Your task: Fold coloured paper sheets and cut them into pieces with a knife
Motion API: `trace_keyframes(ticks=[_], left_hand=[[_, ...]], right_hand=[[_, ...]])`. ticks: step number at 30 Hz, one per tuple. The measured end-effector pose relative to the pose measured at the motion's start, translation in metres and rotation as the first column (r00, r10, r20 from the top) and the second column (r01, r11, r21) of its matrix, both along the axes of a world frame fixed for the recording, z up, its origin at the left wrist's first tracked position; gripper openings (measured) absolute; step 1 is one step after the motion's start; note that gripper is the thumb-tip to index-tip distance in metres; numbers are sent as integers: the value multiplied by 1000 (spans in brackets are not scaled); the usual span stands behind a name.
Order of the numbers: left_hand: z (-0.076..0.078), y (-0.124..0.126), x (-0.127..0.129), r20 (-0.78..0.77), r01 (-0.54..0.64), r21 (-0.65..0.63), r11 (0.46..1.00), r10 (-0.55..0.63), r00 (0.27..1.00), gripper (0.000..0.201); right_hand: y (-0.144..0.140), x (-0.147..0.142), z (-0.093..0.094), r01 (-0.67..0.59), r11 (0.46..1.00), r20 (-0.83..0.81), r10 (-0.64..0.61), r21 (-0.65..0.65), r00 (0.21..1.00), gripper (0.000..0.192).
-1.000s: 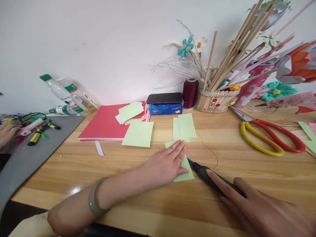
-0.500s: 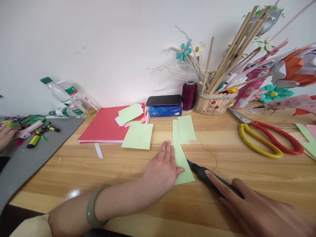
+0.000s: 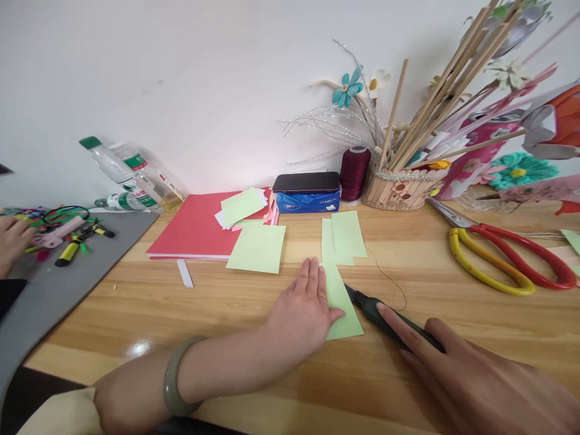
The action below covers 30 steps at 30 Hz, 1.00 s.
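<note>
Table (image 3: 136, 314) of pale wood carries everything here, with a grey mat (image 3: 58, 272) over its left edge. Against the wall at the far right corner stands a basket of sticks and paper flowers (image 3: 401, 184). A red paper stack (image 3: 194, 232) lies toward the far edge, left of centre, and a square green sheet (image 3: 257, 248) overlaps its near right corner. Red and yellow scissors (image 3: 507, 260) lie near the right edge. The right hand (image 3: 475, 380) comes in from the near right corner, its fingers (image 3: 399, 326) closed along a dark green utility knife (image 3: 376, 309), forefinger stretched on top. The left hand (image 3: 301, 311) lies flat near the near edge, centre, fingers (image 3: 312, 278) together and straight, pressing down a green paper strip (image 3: 343, 305). The knife's tip meets that strip's right side. Two more green strips (image 3: 347, 235) lie just beyond it. Another person's hand (image 3: 11, 241) rests at the left edge among markers (image 3: 67, 251).
</note>
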State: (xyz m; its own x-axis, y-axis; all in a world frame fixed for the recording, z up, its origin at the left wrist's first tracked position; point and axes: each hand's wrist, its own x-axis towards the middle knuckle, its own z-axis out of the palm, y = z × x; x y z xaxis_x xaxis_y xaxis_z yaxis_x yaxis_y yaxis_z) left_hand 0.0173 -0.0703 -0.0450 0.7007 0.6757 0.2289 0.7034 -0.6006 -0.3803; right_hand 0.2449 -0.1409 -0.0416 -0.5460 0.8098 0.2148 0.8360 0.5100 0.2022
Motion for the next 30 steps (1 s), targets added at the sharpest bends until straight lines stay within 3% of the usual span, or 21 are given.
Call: trace_keyframes(ticks=[8,21,30], left_hand=[[5,-1,0,-91,26,2,1000,-25,996,60],[3,-2,1,-41,17,-2,1000,-17,999,61],[1,-1,1,-32,14,-24,1000,-15,999,61]], right_hand=[[6,-2,-5,12,998,66,-16,55,998,70],[26,-13,13,-1,993,-34,5,116,999,74],[35,-15,15,38,996,-42,-35,77,999,63]])
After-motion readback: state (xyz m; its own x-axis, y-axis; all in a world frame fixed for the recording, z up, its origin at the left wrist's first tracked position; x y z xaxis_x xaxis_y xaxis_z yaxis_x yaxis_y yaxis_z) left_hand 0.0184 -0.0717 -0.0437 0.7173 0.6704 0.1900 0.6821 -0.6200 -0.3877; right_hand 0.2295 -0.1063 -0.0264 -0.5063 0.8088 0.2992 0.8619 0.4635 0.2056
